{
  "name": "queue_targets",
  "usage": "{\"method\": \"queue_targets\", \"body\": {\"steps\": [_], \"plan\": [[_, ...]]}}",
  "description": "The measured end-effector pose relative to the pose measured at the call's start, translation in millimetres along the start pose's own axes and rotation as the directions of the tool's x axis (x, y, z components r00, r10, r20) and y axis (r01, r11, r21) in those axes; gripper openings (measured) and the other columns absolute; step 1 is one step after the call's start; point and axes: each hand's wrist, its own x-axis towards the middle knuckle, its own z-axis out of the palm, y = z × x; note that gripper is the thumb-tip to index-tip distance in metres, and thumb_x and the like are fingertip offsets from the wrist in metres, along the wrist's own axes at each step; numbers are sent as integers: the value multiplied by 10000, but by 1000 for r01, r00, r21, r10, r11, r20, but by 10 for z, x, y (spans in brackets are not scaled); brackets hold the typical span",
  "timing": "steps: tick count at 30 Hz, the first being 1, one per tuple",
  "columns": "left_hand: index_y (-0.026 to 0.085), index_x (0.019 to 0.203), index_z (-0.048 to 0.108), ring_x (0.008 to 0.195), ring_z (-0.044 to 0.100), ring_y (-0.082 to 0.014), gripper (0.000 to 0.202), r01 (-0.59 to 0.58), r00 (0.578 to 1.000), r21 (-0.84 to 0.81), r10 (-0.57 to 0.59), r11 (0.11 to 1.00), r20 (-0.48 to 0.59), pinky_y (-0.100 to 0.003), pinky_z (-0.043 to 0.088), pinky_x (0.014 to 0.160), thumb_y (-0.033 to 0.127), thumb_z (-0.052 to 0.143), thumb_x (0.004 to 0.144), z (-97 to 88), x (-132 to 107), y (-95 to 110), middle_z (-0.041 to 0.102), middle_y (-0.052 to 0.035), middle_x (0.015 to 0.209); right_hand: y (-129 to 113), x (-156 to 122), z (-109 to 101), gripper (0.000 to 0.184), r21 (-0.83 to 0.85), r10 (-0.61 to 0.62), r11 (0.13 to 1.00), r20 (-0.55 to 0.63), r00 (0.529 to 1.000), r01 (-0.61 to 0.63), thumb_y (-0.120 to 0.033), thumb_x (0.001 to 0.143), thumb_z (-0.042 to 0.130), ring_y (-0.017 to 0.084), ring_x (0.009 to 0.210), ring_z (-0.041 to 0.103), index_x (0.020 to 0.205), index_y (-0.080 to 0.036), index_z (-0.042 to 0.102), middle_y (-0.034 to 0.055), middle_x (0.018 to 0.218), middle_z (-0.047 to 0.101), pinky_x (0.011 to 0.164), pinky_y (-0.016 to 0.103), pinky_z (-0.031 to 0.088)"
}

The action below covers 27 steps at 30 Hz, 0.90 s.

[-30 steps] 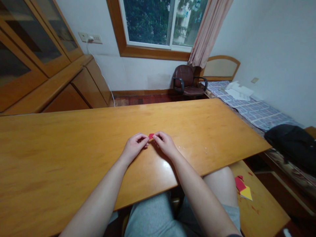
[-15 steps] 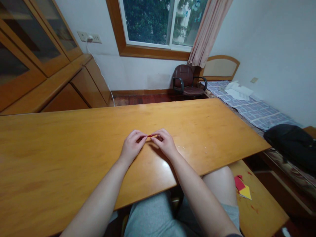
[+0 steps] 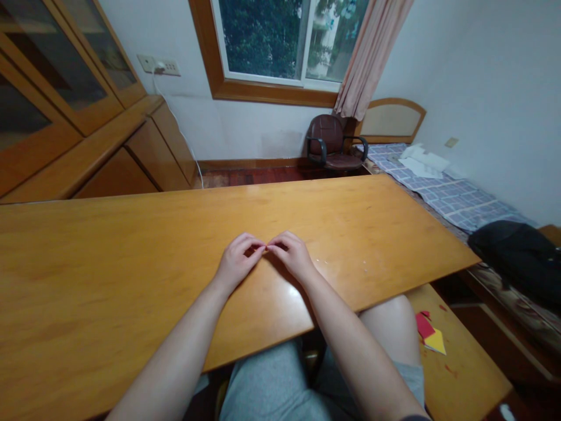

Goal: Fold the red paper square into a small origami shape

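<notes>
My left hand (image 3: 240,257) and my right hand (image 3: 291,254) meet fingertip to fingertip above the wooden table (image 3: 131,280). Both are closed in a pinch on a tiny red piece (image 3: 266,247), which the fingers almost wholly cover. It looks like a small strip of red paper, though its exact shape is hidden. A few tiny pale specks (image 3: 325,262) lie on the tabletop to the right of my right hand.
On a lower wooden bench (image 3: 468,374) at the right lie red paper (image 3: 424,325), yellow paper (image 3: 436,341) and red scraps. A black bag (image 3: 512,251) rests on the bed (image 3: 464,199). An office chair (image 3: 326,143) stands beyond the table.
The fingertips of my two hands have come closer together and slightly lower. The red piece showed between them before and is now nearly covered.
</notes>
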Motion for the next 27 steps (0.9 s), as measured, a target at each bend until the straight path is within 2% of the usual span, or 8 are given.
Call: {"method": "queue_targets", "body": {"steps": [12, 27], "plan": [[193, 792, 678, 761, 607, -166, 118, 31, 999, -26, -31, 999, 10, -273, 476, 714, 271, 607, 846, 16, 7, -3, 663, -39, 799, 6, -21, 23, 81, -31, -17, 999, 20, 1000, 18, -195, 894, 623, 168, 834, 580, 825, -194, 665, 29, 828, 610, 790, 283, 460], [192, 781, 669, 728, 600, -161, 145, 57, 998, -17, -57, 998, -1, -264, 480, 664, 306, 604, 843, 1, 18, -36, 655, -38, 784, 27, -8, 5, 99, -28, 30, 999, -45, 999, -32, -179, 886, 600, 171, 822, 561, 799, -198, 642, 25, 830, 596, 789, 287, 444]]}}
